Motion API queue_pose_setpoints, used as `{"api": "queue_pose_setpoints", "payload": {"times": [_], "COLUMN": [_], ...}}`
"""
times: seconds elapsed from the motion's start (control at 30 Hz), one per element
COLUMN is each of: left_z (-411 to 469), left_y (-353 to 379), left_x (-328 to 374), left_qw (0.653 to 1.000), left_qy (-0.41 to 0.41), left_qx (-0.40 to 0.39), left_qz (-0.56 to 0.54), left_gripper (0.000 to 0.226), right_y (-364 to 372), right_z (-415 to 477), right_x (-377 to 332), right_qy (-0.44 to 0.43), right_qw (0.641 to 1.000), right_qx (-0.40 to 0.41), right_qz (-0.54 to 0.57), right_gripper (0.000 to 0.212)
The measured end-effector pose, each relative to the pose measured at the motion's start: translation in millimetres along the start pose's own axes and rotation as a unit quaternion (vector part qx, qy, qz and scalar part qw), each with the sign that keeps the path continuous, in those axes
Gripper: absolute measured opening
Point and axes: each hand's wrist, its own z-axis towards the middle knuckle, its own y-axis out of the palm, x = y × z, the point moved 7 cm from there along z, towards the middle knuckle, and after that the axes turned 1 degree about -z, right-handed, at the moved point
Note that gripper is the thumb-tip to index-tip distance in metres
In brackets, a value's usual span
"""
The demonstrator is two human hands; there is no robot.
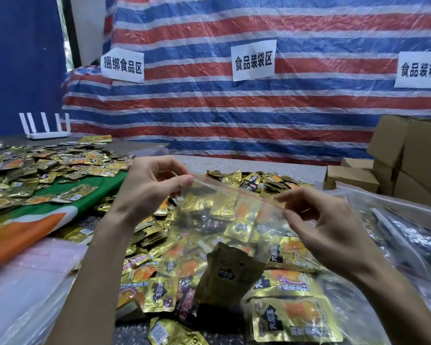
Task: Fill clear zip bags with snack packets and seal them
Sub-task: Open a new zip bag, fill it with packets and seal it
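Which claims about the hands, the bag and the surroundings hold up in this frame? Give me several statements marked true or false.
1. The left hand and the right hand both pinch the top edge of the zip bag. True.
2. The zip bag lies flat on the table. False: it is held up above the pile of snack packets.
3. A white router stands at the far left. True.
4. The cardboard boxes are stacked on the left. False: they are on the right.
5. The striped tarp carries a single paper sign. False: three paper signs show on it.
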Motion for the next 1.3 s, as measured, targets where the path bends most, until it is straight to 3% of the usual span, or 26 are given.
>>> {"api": "queue_pose_setpoints", "payload": {"times": [0.1,0.23,0.33,0.47,0.57,0.73,0.9,1.1,1.3], "left_z": [0.3,-1.8,-4.3,-5.6,-5.7,-7.1,-9.0,-5.4,-4.0], "left_y": [9.3,18.8,21.4,17.9,16.7,21.4,22.4,17.9,28.2], "left_x": [8.1,16.6,21.6,24.8,26.7,30.3,32.1,32.4,28.3], "left_qw": [0.999,0.997,0.995,0.996,0.995,0.992,0.983,0.993,0.994], "left_qy": [0.018,0.034,0.055,0.058,0.059,0.064,0.086,0.109,0.095], "left_qx": [-0.022,-0.060,-0.067,-0.058,-0.066,-0.094,-0.134,-0.033,-0.028], "left_qz": [0.016,0.038,0.044,0.038,0.036,0.050,0.089,0.036,-0.038], "left_gripper": [0.005,0.003,0.006,0.011,0.001,0.004,0.006,0.008,0.006], "right_y": [-5.1,5.4,30.6,41.8,45.0,44.9,45.7,45.3,34.1], "right_z": [1.0,16.8,35.2,50.7,52.7,53.7,50.9,45.3,36.9], "right_x": [-2.2,-46.6,-75.6,-88.1,-89.0,-90.8,-89.9,-83.2,-77.7], "right_qy": [0.017,-0.036,-0.059,-0.064,-0.066,-0.068,-0.067,-0.055,-0.035], "right_qw": [0.999,0.997,0.993,0.993,0.992,0.988,0.994,0.995,0.995], "right_qx": [-0.013,-0.021,-0.073,-0.080,-0.087,-0.059,-0.051,-0.049,-0.061], "right_qz": [-0.028,-0.069,-0.076,-0.057,-0.065,-0.122,-0.073,-0.071,-0.065], "right_gripper": [0.043,0.062,0.053,0.020,0.016,0.009,0.009,0.018,0.027]}}
